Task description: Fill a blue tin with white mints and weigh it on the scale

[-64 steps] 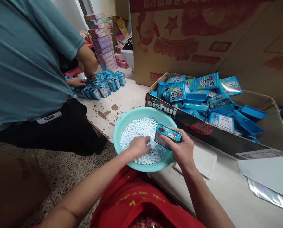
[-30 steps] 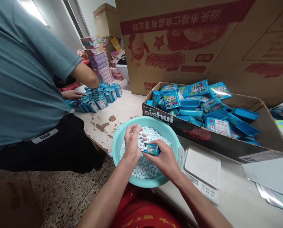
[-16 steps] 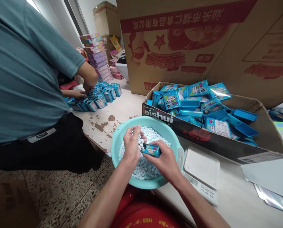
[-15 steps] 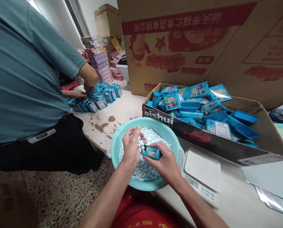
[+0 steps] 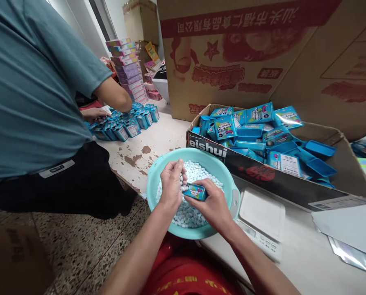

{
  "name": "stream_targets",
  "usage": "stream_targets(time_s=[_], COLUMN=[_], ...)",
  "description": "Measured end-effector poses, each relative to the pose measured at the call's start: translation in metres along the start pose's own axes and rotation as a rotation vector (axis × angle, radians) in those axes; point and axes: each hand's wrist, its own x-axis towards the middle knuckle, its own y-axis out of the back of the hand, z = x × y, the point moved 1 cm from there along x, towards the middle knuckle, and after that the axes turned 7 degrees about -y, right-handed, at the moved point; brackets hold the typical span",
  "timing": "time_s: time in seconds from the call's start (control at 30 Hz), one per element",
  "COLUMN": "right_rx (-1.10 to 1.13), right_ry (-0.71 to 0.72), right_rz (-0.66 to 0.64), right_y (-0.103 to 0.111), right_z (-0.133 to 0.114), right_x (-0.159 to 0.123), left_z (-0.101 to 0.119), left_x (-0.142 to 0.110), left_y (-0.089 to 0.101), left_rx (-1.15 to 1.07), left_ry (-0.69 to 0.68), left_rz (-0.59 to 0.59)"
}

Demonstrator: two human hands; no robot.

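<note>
My left hand point(image 5: 171, 183) is curled around a small handful of white candies point(image 5: 183, 183), its fingers at the end of a small blue candy tin point(image 5: 195, 191). My right hand point(image 5: 212, 205) grips that tin from the right, tilted, with its end toward the candies; its label reads "Caramelo Macizo". Both hands are over a mint-green plastic basin point(image 5: 234, 192). Loose white candies point(image 5: 187, 216) lie in the basin below them.
Right of the basin sits a white digital scale point(image 5: 262, 213). Behind it, a long open carton point(image 5: 250, 172) holds many blue tins. At the left a co-worker in a teal shirt point(image 5: 47, 90) handles rows of blue tins point(image 5: 124, 125). A large cardboard box point(image 5: 183, 98) stands behind.
My left fingers have closed more over the candies, and fewer show at the tin's end. The co-worker's hand has shifted left. The whole view has moved slightly.
</note>
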Motion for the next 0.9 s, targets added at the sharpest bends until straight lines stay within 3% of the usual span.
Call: stream_targets(time_s=[0.3,0.47,0.6,0.77,0.9], right_rx=[0.068,0.126,0.128,0.151,0.216], right_ry=[0.032,0.016,0.007,0.002,-0.060], right_rz=[-0.033,-0.005,-0.016,0.004,-0.016], right_y=[-0.001,-0.004,-0.003,-0.002,0.000], right_z=[-0.004,-0.004,-0.005,-0.006,-0.002], right_x=[-0.008,-0.007,-0.008,-0.007,-0.004], left_z=[0.008,0.012,0.010,0.012,0.020], left_x=[-0.007,-0.006,-0.005,-0.008,-0.006], left_y=[-0.005,-0.004,-0.001,-0.005,-0.005], left_rx=[-0.026,-0.029,-0.008,-0.050,-0.068], left_ry=[-0.042,-0.133,-0.091,-0.148,-0.094], left_rz=[-0.028,-0.010,0.008,-0.048,-0.060])
